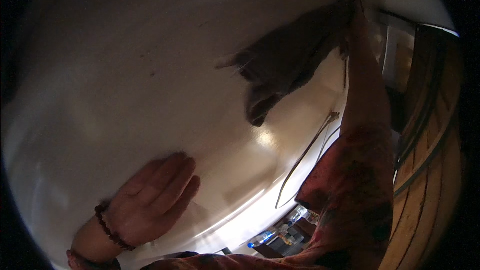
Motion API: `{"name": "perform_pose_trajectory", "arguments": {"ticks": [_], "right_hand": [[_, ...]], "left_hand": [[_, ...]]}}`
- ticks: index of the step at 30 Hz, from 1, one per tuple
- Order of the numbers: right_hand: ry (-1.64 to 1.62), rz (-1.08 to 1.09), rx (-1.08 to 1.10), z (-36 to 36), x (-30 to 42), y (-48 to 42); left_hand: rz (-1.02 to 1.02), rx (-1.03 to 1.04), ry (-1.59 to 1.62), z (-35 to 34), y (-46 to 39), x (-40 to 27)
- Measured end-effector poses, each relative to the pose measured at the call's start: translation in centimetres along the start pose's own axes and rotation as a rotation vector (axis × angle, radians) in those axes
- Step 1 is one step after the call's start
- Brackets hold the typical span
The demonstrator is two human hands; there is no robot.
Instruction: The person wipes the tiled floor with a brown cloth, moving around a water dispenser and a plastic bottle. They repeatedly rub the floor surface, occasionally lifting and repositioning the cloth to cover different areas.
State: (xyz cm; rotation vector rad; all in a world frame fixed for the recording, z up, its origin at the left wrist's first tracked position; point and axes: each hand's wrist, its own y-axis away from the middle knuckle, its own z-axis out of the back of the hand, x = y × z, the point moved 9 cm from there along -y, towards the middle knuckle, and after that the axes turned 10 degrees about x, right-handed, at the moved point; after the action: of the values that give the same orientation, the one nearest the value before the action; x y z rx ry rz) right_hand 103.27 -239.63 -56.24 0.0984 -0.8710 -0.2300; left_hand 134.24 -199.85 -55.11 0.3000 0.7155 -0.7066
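Note:
A broad, pale, glossy surface (112, 112) fills most of the view, with a few small dark specks on it. My left hand (150, 198), with a dark beaded bracelet (108, 228) at its wrist, lies flat along the lower left of this surface and holds nothing. Far up at the right, my right arm is stretched out. My right hand (352, 5), mostly in shadow, grips one end of a dark cloth (292, 52). The rest of the cloth hangs or spreads to the left across the pale surface, its lower corner bunched.
Wooden planks (423, 165) run down the right side, crossed by a dark band. A thin cord (300, 161) stretches along the surface's edge beside my sleeve. At the bottom, beyond a bright strip, a plastic bottle with a blue cap (260, 239) lies among small items.

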Motion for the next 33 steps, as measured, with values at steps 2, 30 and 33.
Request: {"name": "perform_pose_trajectory", "arguments": {"ticks": [2, 30, 33], "right_hand": [[-0.097, 0.023, 0.097, -1.4, 0.2, -0.2], [0.424, 0.497, -0.134, -6.5, 4.9, 5.2], [0.656, 0.482, -0.050, -11.0, 5.3, 8.4]], "left_hand": [[0.004, 0.013, -0.005, -0.1, -0.2, 0.1], [-0.153, -0.334, 0.205, 1.7, 1.5, -0.1], [-0.053, -0.573, 0.197, 3.3, 2.8, 1.2]]}}
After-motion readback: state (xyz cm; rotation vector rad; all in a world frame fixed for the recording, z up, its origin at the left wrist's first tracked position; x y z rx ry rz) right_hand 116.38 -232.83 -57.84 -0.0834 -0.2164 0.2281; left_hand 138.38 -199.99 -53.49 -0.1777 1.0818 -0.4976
